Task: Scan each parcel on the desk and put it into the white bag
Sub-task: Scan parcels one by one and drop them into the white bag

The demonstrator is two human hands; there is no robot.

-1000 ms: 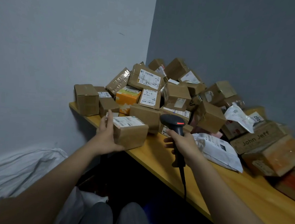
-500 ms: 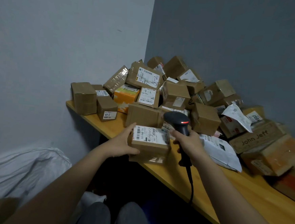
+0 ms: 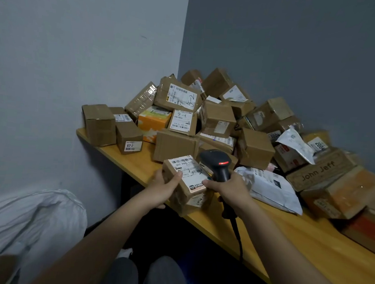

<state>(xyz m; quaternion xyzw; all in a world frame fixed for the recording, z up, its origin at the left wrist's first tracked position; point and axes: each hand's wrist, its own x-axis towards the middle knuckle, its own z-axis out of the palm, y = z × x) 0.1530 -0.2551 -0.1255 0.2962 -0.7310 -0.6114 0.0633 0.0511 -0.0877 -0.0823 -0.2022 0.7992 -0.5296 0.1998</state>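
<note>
Yellow table (image 3: pixel 308 247) runs along the grey wall w/ a big pile of cardboard parcels (image 3: pixel 217 121) heaped in the corner. White bag (image 3: pixel 25 218) lies low at left, beside the table edge. Small parcel (image 3: pixel 185 182) is up off the table edge, label facing up, tilted. Left hand (image 3: pixel 163 188) grips its left side, thumb on top by the label. Right hand (image 3: pixel 232 188) is wrapped round the black scanner (image 3: pixel 216 164), red light on, head just beside the parcel's right edge. Vs 0.5 s ago: parcel is turned more toward the scanner, hands closer together.
</note>
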